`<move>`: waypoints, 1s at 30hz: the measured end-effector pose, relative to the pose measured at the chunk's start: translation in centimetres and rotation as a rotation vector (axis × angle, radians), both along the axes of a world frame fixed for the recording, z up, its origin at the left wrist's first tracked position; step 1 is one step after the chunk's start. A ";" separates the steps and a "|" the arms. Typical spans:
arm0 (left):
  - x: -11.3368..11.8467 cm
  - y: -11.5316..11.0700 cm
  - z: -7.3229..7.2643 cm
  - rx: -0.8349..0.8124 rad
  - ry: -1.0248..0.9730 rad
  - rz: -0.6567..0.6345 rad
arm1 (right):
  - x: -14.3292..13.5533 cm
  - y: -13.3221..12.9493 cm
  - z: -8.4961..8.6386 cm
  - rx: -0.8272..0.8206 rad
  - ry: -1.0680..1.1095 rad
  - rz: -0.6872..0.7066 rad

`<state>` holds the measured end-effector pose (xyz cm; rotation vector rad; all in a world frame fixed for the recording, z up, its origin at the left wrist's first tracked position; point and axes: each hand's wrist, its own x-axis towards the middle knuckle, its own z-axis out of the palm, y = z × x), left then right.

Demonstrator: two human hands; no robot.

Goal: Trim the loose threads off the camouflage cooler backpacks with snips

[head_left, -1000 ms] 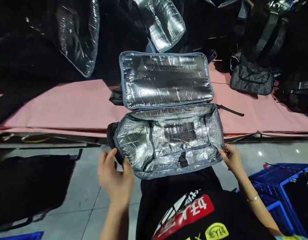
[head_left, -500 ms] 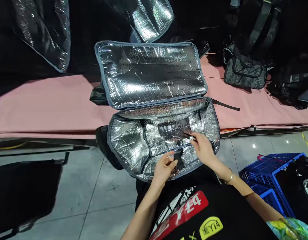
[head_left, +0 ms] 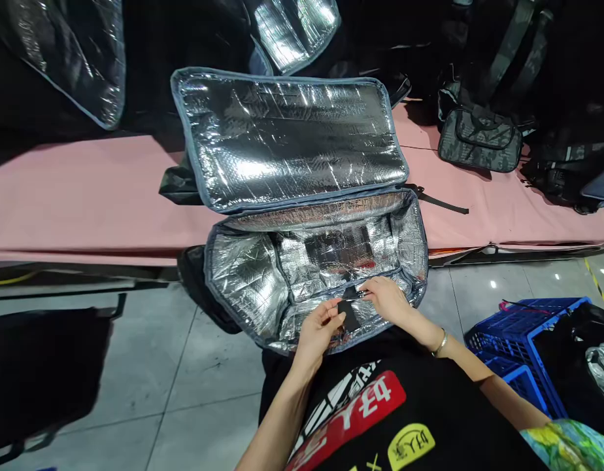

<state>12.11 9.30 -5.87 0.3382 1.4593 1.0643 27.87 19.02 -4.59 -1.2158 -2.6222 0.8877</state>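
Note:
An insulated bag with silver foil lining lies open toward me, its foil-lined lid folded back. My left hand pinches a short black fabric strip at the bag's near wall. Just to the right, my right hand is closed, with a small dark, thin tool reaching from its fingers to the strip's upper end. The tool's exact kind does not show clearly.
The bag rests partly on a pink-covered bench. Camouflage bags lie at the right, and foil-lined pieces are behind. Blue plastic crates stand on the tiled floor at right. A black stool-like seat is at left.
My right hand has come down and left, bringing the dark tool from over the bag's inside to the black strip. My left hand keeps its pinch on the strip.

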 end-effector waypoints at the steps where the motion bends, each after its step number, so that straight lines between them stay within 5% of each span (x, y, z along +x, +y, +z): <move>1: 0.0 0.0 0.0 0.002 -0.003 -0.002 | 0.0 0.1 0.0 -0.004 0.002 -0.010; 8: 0.0 -0.2 0.3 0.032 0.016 -0.002 | -1.1 -0.2 0.5 -0.125 0.108 -0.145; 13: -0.3 -0.6 0.0 0.071 -0.002 -0.041 | -2.9 -1.1 -0.7 -0.202 -0.045 -0.069; 18: -0.6 0.6 -1.2 0.076 0.013 -0.093 | -2.5 -1.3 0.0 -0.195 0.106 -0.107; 24: -0.8 2.2 -1.9 0.004 0.027 -0.062 | -0.6 -1.0 2.8 -0.536 0.501 0.497; 30: -0.6 2.4 -1.8 -0.045 0.007 -0.042 | -0.8 -1.0 1.7 -0.453 0.361 -0.094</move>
